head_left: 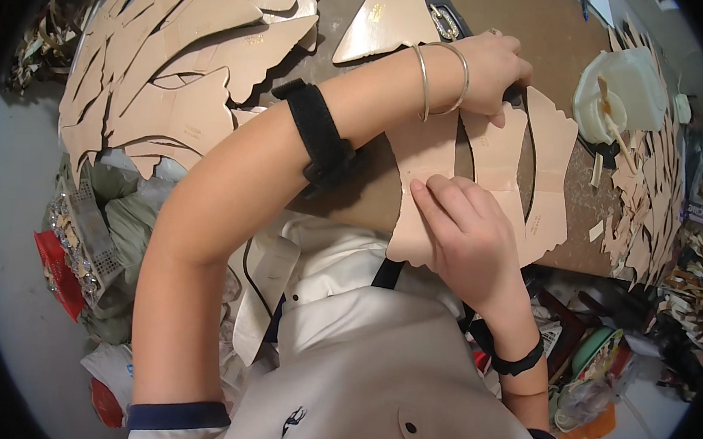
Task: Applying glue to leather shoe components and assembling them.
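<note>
Pinkish-beige leather-like cut pieces with wavy edges lie side by side on the brown table (353, 191) in front of me. My right hand (472, 236) rests on the nearest cut piece (421, 155), its fingers extended across the surface. My left arm reaches across to the far end of these pieces. There my left hand (492, 70) is bent down with curled fingers, next to the middle cut piece (499, 152). Something dark shows beneath its fingers, but I cannot make out what it is. The right cut piece (548, 184) lies just beyond, partly overlapped.
Many similar pieces (185, 36) are heaped at the left. A glossy shaped piece (390, 18) and a dark strap with a chain-like buckle (445, 20) lie at the back. To the right stands a whitish pot (599, 114) with a brush (611, 115), near stacked pieces (655, 184).
</note>
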Motion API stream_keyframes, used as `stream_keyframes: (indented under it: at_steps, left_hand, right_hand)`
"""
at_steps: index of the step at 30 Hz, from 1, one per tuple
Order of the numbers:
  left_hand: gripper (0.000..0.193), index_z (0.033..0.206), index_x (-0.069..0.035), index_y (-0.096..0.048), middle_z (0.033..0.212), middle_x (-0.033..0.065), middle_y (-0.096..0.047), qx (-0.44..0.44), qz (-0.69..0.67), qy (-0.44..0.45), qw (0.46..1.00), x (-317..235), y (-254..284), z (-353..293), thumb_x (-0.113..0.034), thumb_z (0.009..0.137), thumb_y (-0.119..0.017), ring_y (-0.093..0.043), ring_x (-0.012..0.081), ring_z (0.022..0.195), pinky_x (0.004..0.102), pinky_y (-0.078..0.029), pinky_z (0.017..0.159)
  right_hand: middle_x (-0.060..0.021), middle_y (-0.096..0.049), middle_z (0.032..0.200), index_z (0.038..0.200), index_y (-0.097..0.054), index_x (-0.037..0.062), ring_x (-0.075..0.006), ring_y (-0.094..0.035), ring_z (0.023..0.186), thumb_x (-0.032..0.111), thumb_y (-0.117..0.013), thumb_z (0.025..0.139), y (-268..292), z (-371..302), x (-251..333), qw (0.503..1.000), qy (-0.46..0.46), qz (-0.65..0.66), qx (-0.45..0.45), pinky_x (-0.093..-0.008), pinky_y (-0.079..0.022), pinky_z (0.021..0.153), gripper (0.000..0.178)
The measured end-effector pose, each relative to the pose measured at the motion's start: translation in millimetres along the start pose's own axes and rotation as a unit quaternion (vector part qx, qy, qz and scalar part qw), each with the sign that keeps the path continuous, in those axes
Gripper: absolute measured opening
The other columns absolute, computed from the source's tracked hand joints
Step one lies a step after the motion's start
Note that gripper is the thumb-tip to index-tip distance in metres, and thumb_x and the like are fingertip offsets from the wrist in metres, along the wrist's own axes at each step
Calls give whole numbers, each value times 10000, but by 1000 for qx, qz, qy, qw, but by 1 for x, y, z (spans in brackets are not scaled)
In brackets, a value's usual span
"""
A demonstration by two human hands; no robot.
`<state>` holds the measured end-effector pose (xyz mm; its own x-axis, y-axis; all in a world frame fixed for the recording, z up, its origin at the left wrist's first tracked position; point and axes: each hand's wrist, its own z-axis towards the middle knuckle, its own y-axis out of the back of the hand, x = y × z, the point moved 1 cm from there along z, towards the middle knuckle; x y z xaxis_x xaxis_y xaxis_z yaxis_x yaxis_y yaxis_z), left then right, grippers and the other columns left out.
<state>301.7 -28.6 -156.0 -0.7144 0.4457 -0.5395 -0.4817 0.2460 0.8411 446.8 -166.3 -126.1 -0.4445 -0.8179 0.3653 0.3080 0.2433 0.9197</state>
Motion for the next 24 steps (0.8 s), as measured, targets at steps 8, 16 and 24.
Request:
stream_keyframes:
  at_steps: [8,16,24]
  left_hand:
    - [484,1157,-126,-675,1150,103,-584,30,-5,16,999,-7,2,5,-225,721,-859,-553,317,1151,396,-490,974]
    - [527,1187,-87,-652,1182,121,-582,20,-83,-21,996,5,10,7,-222,720,-857,-585,306,1125,380,-503,972]
    - [481,1157,-25,-653,749,79,-637,39,-146,226,962,1,49,-46,-408,883,-748,-617,209,703,313,-510,678]
  right_hand:
    - [-119,-627,1121,1157,-650,-76,-264,-610,1033,1,-582,737,-4,-3,4,1000,-12,-27,-8,-343,-523,857,433]
    - [-123,-647,1106,1148,-682,-28,-302,-618,995,-27,-575,778,17,-10,3,997,-35,31,-68,-409,-518,874,386]
    - [-192,-606,1210,1321,-592,28,-354,-603,1101,93,-604,909,82,-29,-117,931,-321,77,-155,-402,-484,963,418]
